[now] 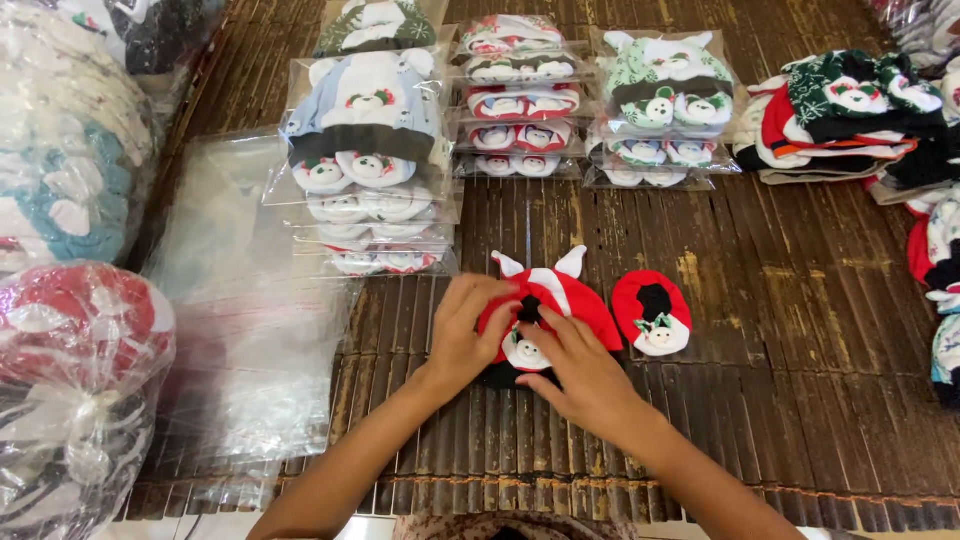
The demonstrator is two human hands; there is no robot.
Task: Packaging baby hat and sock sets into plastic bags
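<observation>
Down at the lower middle of the head view, both hands rest on a red baby hat (560, 295) with two small white ears that lies on the dark slatted bamboo mat (780, 330). The left hand (468, 335) lies flat on the hat's left side, fingers together and bent over the cloth, pressing it rather than clasping it. The right hand (585, 375) covers the hat's lower right part, its fingers (545, 335) spread a little and touching a small white bear face (525, 352) sewn to a red piece on top of the hat. Whether either hand actually pinches the fabric cannot be told. Just beside the hat, to its right and apart from the hands, lies a red mitten (652, 312) with a black patch and a white bear face. Above the hands, in the upper middle of the frame, stand three stacks of clear packets: a grey-blue hat set (365, 105) on the left, a pile of red-and-white sets (520, 100) in the middle, and a green-patterned set (665, 95) on the right. A loose heap of red, green and black hats (850, 115) sits at the upper right. To the left of the hands a pile of empty clear plastic bags (250, 300) is spread on the mat, and at the far left edge are large tied plastic bundles (75, 370) full of knitwear.
</observation>
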